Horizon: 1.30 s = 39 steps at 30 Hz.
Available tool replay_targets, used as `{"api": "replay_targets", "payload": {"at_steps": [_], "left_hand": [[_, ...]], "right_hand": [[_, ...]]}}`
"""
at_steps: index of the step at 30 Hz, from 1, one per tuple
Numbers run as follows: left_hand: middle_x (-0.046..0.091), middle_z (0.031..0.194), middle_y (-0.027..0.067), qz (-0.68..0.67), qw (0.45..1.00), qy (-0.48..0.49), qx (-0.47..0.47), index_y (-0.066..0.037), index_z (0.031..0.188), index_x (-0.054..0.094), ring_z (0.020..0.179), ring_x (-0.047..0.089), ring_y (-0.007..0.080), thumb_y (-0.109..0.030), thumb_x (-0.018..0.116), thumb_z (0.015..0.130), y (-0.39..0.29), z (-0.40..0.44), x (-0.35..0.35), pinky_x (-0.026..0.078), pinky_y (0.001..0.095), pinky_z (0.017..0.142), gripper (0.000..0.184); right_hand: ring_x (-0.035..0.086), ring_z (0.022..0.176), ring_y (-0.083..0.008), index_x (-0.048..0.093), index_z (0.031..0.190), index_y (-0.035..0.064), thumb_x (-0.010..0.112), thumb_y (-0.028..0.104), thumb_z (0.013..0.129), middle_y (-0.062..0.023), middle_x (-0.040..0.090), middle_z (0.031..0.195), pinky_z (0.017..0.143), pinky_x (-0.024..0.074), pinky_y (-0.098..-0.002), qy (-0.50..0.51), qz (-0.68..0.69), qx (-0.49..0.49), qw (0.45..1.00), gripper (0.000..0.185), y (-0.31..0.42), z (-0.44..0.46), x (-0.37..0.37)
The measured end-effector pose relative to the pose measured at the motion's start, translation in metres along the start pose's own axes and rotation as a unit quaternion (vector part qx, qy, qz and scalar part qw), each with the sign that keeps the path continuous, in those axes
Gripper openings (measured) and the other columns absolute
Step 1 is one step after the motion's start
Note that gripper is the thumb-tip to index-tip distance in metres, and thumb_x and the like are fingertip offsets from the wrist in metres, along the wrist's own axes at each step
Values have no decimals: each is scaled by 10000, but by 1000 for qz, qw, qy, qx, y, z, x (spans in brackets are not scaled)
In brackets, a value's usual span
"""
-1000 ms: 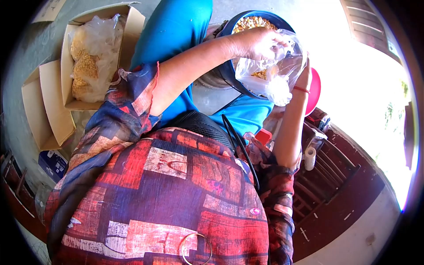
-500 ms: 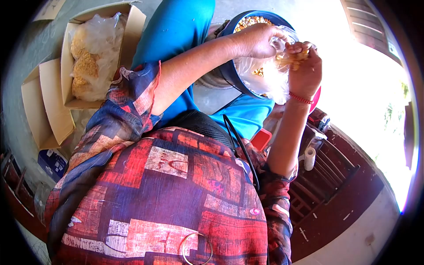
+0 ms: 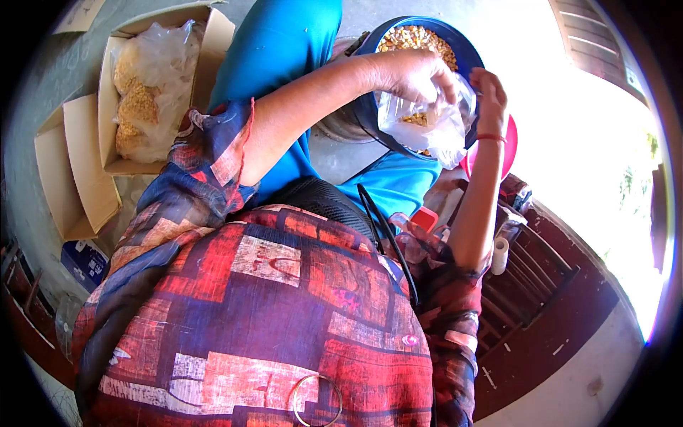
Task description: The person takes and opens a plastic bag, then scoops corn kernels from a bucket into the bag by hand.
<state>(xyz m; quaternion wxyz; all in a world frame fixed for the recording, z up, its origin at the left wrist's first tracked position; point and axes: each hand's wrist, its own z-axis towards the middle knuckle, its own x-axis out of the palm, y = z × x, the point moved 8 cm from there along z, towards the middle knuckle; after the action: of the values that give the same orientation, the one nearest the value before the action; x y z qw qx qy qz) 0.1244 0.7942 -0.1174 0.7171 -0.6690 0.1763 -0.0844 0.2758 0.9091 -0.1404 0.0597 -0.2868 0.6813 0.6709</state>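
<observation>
Filling the near view, here's the patchwork-print shirt, then blue trousers spread around a dark-blue bucket. Just outside the bucket's right near edge sits a pink round vessel. And here's the action: the clear plastic bag droops over the bucket's right near edge, its upper part clamped in the bent fingers of the left hand! The right hand hovers by the bucket's right edge, fingers loosely curled; whether they close on anything, I can't tell. Good form, I'd say, means a firm pinch at the bag's lip, mouth spread wide, plastic kept inside the bucket's edge so strays drop back. Beyond, corn kernels lie towards the bucket's far edge.
</observation>
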Motion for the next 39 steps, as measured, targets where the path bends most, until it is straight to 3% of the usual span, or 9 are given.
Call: {"api": "replay_targets", "payload": {"at_steps": [5, 9, 10, 12, 15, 23, 28, 33, 39], "left_hand": [[651, 941, 73, -2, 995, 95, -18, -93, 947, 670, 900, 598, 187, -22, 591, 666, 0, -4, 19, 438, 300, 845, 300], [648, 958, 73, -1, 996, 88, -23, -99, 955, 670, 893, 601, 193, -34, 592, 669, 0, -3, 14, 442, 309, 838, 304], [648, 962, 72, -5, 997, 78, -21, -99, 954, 671, 887, 603, 192, -33, 587, 670, -1, -3, 13, 445, 309, 833, 304], [648, 958, 71, 3, 998, 68, -17, -101, 967, 666, 871, 608, 188, -22, 582, 673, -3, -1, 12, 455, 302, 817, 315], [645, 924, 80, -11, 1000, -11, 9, -63, 971, 649, 866, 607, 171, 18, 554, 692, -5, 0, -1, 461, 287, 820, 306], [634, 976, 107, -12, 993, -112, 30, -40, 918, 658, 911, 600, 203, -57, 544, 734, -1, 5, -19, 439, 306, 869, 216], [633, 979, 109, -14, 994, -106, 1, -45, 945, 649, 908, 602, 191, -61, 544, 736, 8, 8, -19, 440, 305, 867, 235], [627, 996, 111, 18, 988, -156, 14, -54, 990, 635, 942, 593, 190, -80, 551, 752, 8, 5, -22, 430, 307, 881, 253], [629, 992, 115, 40, 979, -200, 7, -67, 957, 651, 998, 568, 208, -117, 576, 773, 3, 3, -29, 404, 317, 913, 205]], "right_hand": [[520, 987, -354, 478, 1179, 140, 528, 168, 799, -168, 530, 1104, 805, 446, -402, 71, -321, -276, 903, 385, -49, 4, 44], [539, 975, -325, 502, 1145, 92, 549, 211, 801, -144, 552, 1079, 810, 449, -380, 96, -450, -217, 861, 367, -56, -11, 51], [548, 977, -312, 513, 1137, 87, 562, 217, 797, -134, 563, 1072, 814, 451, -367, 112, -152, -12, 982, 368, -80, -8, 39], [557, 978, -299, 524, 1129, 82, 575, 223, 793, -124, 574, 1065, 819, 454, -353, 109, 165, 196, 960, 368, -105, -18, 39], [577, 952, -239, 553, 1103, 77, 627, 240, 766, -89, 598, 1024, 815, 459, -314, 187, -245, -245, 919, 381, -62, -28, 49], [538, 969, -207, 492, 1145, 29, 475, 321, 875, -112, 549, 1069, 856, 442, -333, 141, 375, 211, 892, 398, -82, -18, 35], [534, 644, -119, 532, 901, 72, 489, 241, 864, -45, 566, 822, 572, 451, -224, -49, 364, 146, 919, 178, -28, -17, 4], [238, 460, -74, 463, 812, 32, 396, 179, 905, -20, 368, 658, 410, 207, -223, 163, 606, 53, 777, 187, 78, -21, 12], [404, 588, -156, 525, 838, 16, 326, 164, 862, -74, 467, 690, 567, 358, -277, 176, 510, 10, 842, 249, 112, -48, 40]]}}
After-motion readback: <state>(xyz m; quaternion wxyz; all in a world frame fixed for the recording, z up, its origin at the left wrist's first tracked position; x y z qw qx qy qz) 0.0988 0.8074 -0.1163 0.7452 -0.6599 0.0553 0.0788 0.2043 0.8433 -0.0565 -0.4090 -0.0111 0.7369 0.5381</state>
